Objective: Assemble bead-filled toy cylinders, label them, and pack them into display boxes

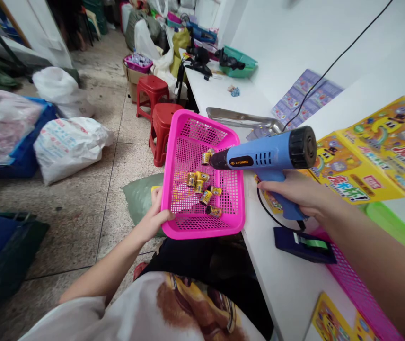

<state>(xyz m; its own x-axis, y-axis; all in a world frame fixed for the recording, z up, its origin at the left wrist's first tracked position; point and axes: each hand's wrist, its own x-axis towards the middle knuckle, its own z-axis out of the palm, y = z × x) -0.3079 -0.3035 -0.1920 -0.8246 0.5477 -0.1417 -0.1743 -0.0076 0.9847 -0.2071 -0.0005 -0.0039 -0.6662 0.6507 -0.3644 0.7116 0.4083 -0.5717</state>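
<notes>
My left hand [156, 215] grips the near left rim of a pink plastic basket [238, 208], thumb over the edge and fingers mostly hidden below. The basket is tilted, with its right side at the table edge. Several small yellow cylinders with dark ends [198, 186] lie loose on its mesh floor. My right hand [291, 192] is wrapped around the handle of a blue heat gun [259, 151]. The gun's black nozzle points left into the basket, close to a small group of cylinders near the far side.
On the white table [269, 279] are a tape dispenser [305, 245], yellow printed boxes [358, 166] and a metal scoop-like piece [238, 117]. A black cord [340, 54] runs down the wall side. Red stools [163, 128], white bags [71, 147] and a blue crate [42, 123] stand on the floor to the left.
</notes>
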